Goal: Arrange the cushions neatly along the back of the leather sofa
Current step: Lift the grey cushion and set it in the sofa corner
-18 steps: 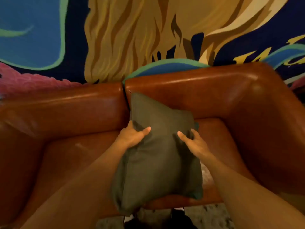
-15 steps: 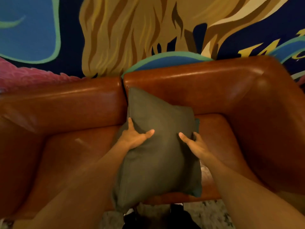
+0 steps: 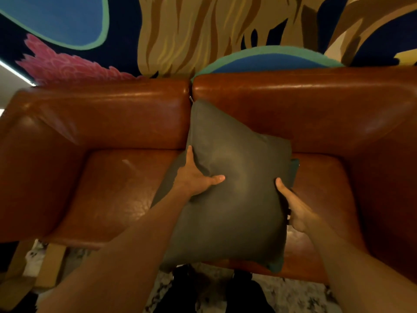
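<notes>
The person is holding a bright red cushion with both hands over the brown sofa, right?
Not quite. The cushion is dark grey-green, not bright red, as the head view shows. The rest is right: the left hand and right hand both hold it over the brown sofa.

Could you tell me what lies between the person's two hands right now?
In the head view, the grey-green cushion fills the stretch between the left hand and the right hand, both gripping it.
</notes>
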Tool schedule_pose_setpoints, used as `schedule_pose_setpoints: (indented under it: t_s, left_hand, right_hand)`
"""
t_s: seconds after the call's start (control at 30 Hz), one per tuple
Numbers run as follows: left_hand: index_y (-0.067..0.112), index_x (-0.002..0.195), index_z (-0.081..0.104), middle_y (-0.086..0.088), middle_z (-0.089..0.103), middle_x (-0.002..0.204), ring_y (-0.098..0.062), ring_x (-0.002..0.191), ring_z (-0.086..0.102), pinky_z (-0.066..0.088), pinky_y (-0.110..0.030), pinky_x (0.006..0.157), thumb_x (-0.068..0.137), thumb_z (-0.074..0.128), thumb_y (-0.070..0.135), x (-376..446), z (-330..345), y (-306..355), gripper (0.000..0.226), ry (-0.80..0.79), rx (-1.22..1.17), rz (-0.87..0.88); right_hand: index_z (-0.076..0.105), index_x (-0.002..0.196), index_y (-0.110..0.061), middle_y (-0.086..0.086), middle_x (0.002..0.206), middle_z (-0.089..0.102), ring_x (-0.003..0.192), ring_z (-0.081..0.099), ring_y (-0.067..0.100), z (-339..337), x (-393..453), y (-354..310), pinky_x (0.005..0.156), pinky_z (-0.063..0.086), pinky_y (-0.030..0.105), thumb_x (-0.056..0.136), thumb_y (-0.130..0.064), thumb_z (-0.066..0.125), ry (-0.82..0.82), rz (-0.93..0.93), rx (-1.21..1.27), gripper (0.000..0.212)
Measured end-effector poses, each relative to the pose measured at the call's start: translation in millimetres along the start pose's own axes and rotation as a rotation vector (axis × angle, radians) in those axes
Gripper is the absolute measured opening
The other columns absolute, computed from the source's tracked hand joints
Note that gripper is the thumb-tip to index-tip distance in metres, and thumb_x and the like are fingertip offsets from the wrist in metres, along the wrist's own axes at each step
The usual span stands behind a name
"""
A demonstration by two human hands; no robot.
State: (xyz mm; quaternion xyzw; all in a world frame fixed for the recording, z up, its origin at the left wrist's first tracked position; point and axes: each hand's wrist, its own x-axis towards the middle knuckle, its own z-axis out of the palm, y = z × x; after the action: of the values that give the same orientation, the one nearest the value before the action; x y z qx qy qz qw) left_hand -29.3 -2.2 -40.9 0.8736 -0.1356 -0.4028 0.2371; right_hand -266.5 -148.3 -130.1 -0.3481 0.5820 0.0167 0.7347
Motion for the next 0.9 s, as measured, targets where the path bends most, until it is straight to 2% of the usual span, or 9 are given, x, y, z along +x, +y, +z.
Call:
schedule_pose_setpoints:
  t_s: [0.1, 0.2, 0.3, 0.4, 0.47, 0.57, 0.7, 0.8, 0.9]
  left_hand:
    - [0.034, 0.165, -0.001, -0.006, 0.043, 0.163, -0.030, 0.148, 0.045, 0.038, -0.047, 0.122, 0.066, 0.094, 0.043, 0.4, -4.4, 2.3, 0.137, 0.023, -0.114, 0.016]
    - [0.038, 0.164, 0.007, 0.000, 0.050, 0.158, -0.025, 0.142, 0.052, 0.043, -0.046, 0.119, 0.052, 0.096, 0.048, 1.8, -21.4, 1.8, 0.144, 0.027, -0.221, 0.053]
    - [0.040, 0.161, 0.014, 0.004, 0.056, 0.151, -0.021, 0.134, 0.058, 0.048, -0.045, 0.115, 0.038, 0.092, 0.054, -3.0, -47.2, 1.0, 0.146, 0.056, -0.321, 0.110]
    - [0.025, 0.159, 0.023, 0.001, 0.059, 0.147, -0.021, 0.131, 0.061, 0.048, -0.043, 0.114, 0.036, 0.090, 0.056, -7.1, -82.4, 0.4, 0.144, 0.113, -0.407, 0.148]
    - [0.021, 0.152, 0.036, 0.002, 0.063, 0.141, -0.019, 0.126, 0.064, 0.050, -0.041, 0.113, 0.045, 0.092, 0.052, -6.4, -112.8, -4.8, 0.125, 0.142, -0.443, 0.173]
    - [0.018, 0.147, 0.049, 0.002, 0.068, 0.133, -0.015, 0.115, 0.069, 0.058, -0.027, 0.095, 0.081, 0.086, 0.021, -2.1, -165.3, -19.3, 0.076, 0.104, -0.497, 0.219]
    - [0.028, 0.120, 0.065, 0.007, 0.078, 0.112, -0.009, 0.092, 0.076, 0.063, -0.024, 0.071, 0.090, 0.076, 0.012, 4.3, -239.5, -49.3, 0.035, 0.079, -0.664, 0.226]
    - [0.024, 0.135, 0.062, 0.006, 0.078, 0.121, -0.010, 0.105, 0.077, 0.063, -0.030, 0.085, 0.075, 0.085, 0.034, 17.6, -289.1, -81.4, 0.065, 0.161, -0.786, 0.258]
    - [0.017, 0.142, 0.058, 0.001, 0.074, 0.130, -0.015, 0.117, 0.073, 0.059, -0.034, 0.098, 0.070, 0.091, 0.037, 41.4, -327.8, -117.1, 0.082, 0.278, -0.808, 0.304]
  right_hand:
    - [0.043, 0.148, -0.026, 0.001, 0.135, 0.064, 0.111, 0.067, 0.022, 8.5, -7.9, -12.9, 0.074, 0.055, 0.035, 0.055, -0.064, 0.087, -0.028, -0.078, 0.009, 0.110]
    - [0.052, 0.137, -0.028, -0.001, 0.124, 0.068, 0.107, 0.068, 0.023, 21.4, -27.6, -33.7, 0.088, 0.056, 0.040, 0.050, -0.059, 0.090, 0.029, -0.223, -0.064, 0.100]
    - [0.054, 0.137, -0.028, -0.004, 0.125, 0.068, 0.111, 0.067, 0.021, 38.4, -49.1, -59.9, 0.099, 0.053, 0.043, 0.036, -0.068, 0.091, 0.098, -0.361, -0.172, 0.115]
    - [0.048, 0.142, -0.028, -0.007, 0.129, 0.066, 0.116, 0.064, 0.019, 71.2, -67.3, -92.1, 0.103, 0.052, 0.044, 0.028, -0.074, 0.090, 0.162, -0.489, -0.226, 0.130]
    - [0.044, 0.144, -0.029, -0.007, 0.132, 0.064, 0.120, 0.062, 0.018, 103.8, -79.3, -112.8, 0.104, 0.051, 0.041, 0.028, -0.075, 0.089, 0.189, -0.581, -0.278, 0.132]
    - [0.037, 0.149, -0.029, -0.006, 0.138, 0.059, 0.122, 0.057, 0.016, 163.9, -94.8, -138.3, 0.099, 0.047, 0.031, 0.049, -0.062, 0.091, 0.189, -0.679, -0.345, 0.118]
    - [0.032, 0.152, -0.028, -0.001, 0.146, 0.054, 0.133, 0.052, 0.023, 255.2, -98.7, -155.8, 0.105, 0.045, 0.034, 0.056, -0.060, 0.089, 0.157, -0.771, -0.411, 0.116]
    - [0.027, 0.154, -0.031, -0.001, 0.150, 0.050, 0.138, 0.048, 0.025, 326.2, -91.5, -154.4, 0.112, 0.043, 0.042, 0.050, -0.068, 0.086, 0.140, -0.829, -0.438, 0.126]
    - [0.023, 0.155, -0.031, -0.002, 0.153, 0.048, 0.139, 0.048, 0.024, 390.0, -78.0, -146.9, 0.113, 0.043, 0.045, 0.044, -0.072, 0.085, 0.129, -0.864, -0.441, 0.133]
